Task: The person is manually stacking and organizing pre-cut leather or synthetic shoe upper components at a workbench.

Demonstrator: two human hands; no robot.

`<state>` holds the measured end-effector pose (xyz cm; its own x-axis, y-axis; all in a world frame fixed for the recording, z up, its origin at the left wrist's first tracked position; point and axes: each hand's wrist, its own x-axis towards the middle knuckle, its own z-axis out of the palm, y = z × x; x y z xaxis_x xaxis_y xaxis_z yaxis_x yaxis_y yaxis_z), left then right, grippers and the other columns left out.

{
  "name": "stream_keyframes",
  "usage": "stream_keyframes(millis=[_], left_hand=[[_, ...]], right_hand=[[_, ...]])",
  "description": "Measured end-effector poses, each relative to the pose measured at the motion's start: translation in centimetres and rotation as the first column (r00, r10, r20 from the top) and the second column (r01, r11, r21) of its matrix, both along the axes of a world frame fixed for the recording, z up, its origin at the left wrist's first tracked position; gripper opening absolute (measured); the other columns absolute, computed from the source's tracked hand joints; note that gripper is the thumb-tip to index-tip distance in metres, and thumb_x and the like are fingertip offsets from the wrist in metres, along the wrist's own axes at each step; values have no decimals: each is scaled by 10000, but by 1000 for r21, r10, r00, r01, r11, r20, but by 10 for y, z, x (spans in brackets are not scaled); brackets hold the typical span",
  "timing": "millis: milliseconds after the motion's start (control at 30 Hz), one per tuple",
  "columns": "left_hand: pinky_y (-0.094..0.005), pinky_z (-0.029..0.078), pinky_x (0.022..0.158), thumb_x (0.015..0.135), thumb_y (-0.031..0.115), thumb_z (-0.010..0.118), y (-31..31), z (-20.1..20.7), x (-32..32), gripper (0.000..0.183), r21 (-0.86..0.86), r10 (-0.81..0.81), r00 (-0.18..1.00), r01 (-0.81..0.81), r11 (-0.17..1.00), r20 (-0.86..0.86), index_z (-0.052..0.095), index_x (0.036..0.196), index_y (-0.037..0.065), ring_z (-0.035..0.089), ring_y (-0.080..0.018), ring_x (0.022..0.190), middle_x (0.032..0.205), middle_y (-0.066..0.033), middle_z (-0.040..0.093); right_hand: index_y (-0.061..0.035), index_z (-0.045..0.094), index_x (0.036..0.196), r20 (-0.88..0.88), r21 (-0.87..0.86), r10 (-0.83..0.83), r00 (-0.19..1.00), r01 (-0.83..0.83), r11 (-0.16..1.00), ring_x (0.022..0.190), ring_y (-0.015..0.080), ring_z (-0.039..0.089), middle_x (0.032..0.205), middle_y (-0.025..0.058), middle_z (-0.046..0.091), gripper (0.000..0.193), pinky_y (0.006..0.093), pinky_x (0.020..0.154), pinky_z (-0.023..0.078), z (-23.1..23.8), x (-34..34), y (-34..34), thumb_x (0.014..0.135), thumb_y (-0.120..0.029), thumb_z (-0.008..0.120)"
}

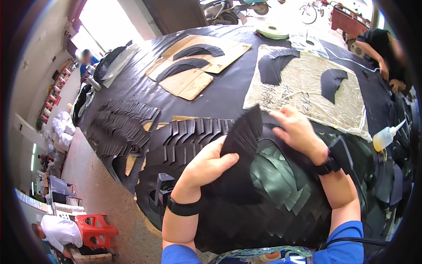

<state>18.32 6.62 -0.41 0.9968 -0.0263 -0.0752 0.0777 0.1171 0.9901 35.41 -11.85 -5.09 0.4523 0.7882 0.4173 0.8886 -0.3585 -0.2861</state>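
My left hand (208,162) grips a fanned stack of thin black curved sheet pieces (245,134), its thumb lying across them. The stack stands tilted up over the table, its upper edges spread. Just to the right of it, my right hand (300,131) is raised with fingers bent and apart, and I see nothing in it. Beneath both hands lie overlapping dark pieces (274,174), some with a greenish sheen. Rows of similar black pieces (187,132) overlap to the left of my left hand.
Further left are more layered black stacks (121,127). Cardboard sheets (193,88) and a pale wrapped board (303,94) carry fanned black pieces. A squeeze bottle (386,137) of yellowish liquid stands at right. Another person (387,59) works at the far right; a red stool (94,231) is lower left.
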Motion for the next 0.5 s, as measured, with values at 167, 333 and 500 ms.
stream_keyframes(millis=[167, 333, 500], left_hand=[[-303, 443, 851, 883, 101, 440, -10, -25, -5, 329, -483, 202, 976, -214, 849, -78, 405, 1190, -14, 534, -156, 972, 1087, -93, 531], [-334, 412, 921, 919, 144, 390, -26, -26, -6, 343, -546, 161, 987, -122, 829, 24, 372, 1222, -16, 498, -207, 1081, 1179, -127, 479], [-324, 423, 904, 913, 191, 468, -26, -35, -8, 390, -510, 113, 993, -79, 857, 37, 355, 1251, 31, 478, -177, 1105, 1199, -106, 467]], right_hand=[[-26, 558, 875, -452, 455, 366, 814, -143, 879, 658, 167, 512, 755, 67, 513, 192, 274, 600, 432, 59, -57, -2, 725, -103, 651], [-34, 456, 931, -323, 265, 343, 882, -264, 927, 716, 247, 516, 845, 108, 484, 464, 323, 610, 444, 41, -79, 13, 645, -241, 757], [-35, 455, 942, -394, 272, 277, 876, -177, 946, 701, 224, 509, 838, 100, 482, 506, 312, 623, 452, 35, -81, 15, 611, -240, 779]])
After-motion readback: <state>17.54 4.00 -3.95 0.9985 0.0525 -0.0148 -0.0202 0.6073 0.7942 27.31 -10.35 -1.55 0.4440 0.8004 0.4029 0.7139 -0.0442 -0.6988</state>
